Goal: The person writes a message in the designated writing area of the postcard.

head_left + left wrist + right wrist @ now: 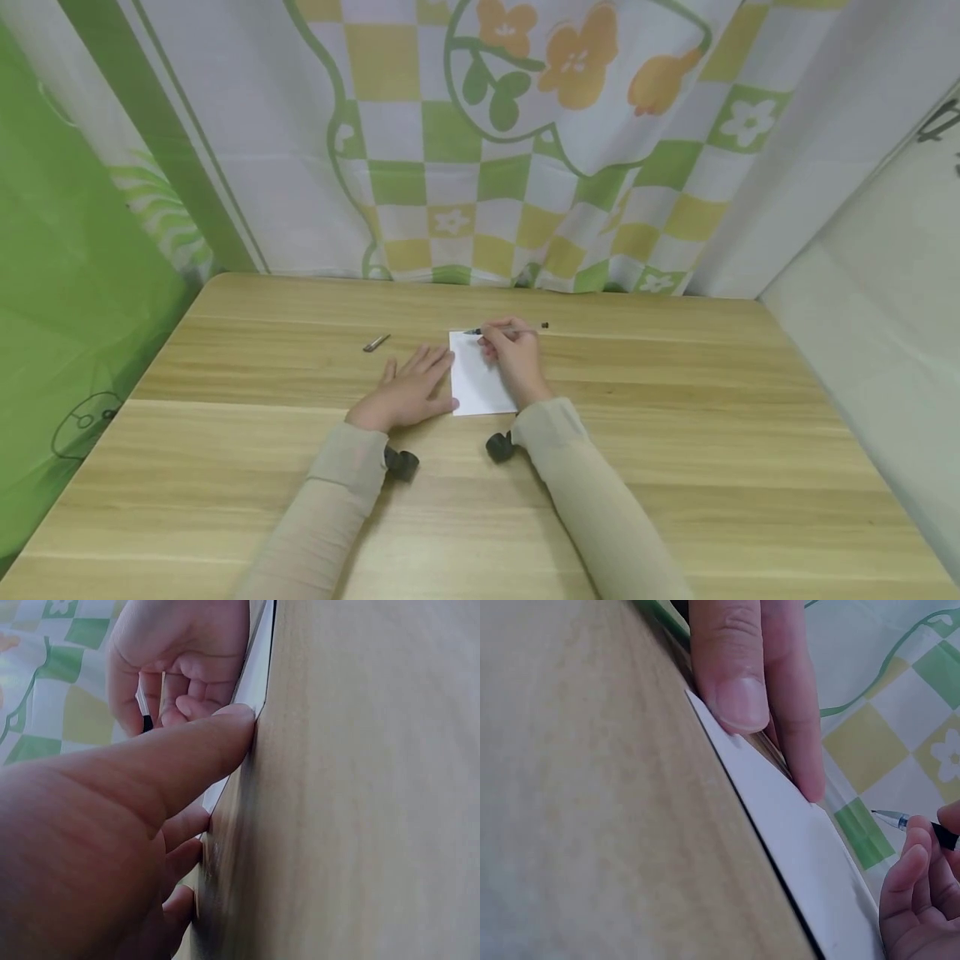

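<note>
A small white sheet of paper [474, 385] lies on the wooden table. My right hand [516, 358] pinches a pen [476, 332] over its far part, the tip pointing left. In the right wrist view the pen's tip [885, 816] shows clear of the fingers; whether it touches the paper I cannot tell. My left hand [408, 392] lies flat with fingers spread, thumb and fingertips touching the paper's left edge. The left thumb [202, 742] rests on the near corner in the left wrist view. A pen cap [377, 342] lies just beyond the left hand.
The wooden table [675, 467] reaches back to a checked, flowered curtain [480, 192]. Green cloth [82, 275] hangs at the left, and a pale wall [870, 275] stands at the right. Dark wrist cameras [402, 464] sit under both sleeves.
</note>
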`<state>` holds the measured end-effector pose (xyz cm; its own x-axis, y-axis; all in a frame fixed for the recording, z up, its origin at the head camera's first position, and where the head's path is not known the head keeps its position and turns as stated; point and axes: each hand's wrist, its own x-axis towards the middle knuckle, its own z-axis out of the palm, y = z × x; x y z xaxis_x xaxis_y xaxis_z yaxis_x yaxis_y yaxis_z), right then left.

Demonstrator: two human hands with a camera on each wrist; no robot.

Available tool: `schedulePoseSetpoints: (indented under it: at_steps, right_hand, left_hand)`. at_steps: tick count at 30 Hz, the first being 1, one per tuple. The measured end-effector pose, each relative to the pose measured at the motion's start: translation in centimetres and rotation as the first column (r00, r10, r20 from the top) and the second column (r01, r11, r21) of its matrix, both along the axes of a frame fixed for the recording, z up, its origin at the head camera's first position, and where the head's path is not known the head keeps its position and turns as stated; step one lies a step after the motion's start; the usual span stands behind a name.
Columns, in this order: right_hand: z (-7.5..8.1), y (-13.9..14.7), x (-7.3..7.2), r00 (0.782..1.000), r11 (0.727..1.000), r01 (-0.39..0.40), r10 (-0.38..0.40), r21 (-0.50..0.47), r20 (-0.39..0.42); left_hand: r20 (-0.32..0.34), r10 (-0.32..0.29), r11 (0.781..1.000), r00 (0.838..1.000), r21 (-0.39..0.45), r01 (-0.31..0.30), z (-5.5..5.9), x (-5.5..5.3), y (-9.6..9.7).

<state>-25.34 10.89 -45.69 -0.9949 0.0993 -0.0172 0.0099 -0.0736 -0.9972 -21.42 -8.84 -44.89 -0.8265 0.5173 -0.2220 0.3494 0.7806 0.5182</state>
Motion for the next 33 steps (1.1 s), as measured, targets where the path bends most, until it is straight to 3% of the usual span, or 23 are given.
schedulePoseSetpoints:
  at_steps: [16,24,33]
  right_hand:
    - [-0.5,-0.8,-1.2,0.998,0.999,-0.026,0.025,-0.02,-0.059]
    - [-1.0,-0.5,-1.1,0.997,0.99,-0.056,0.062,0.129,-0.04]
    - [-1.6,-0.2,-1.1,0.991,0.962,-0.053,0.083,0.269,-0.102]
  left_hand:
    - [0.008,-0.01,1.0,1.0,0.019,0.009,0.2,0.0,-0.1]
    - [0.013,-0.006,1.0,1.0,0.014,0.006,0.4,0.2,-0.3]
    - [0.014,-0.005,1.0,1.0,0.009,0.005,-0.7,-0.4,-0.3]
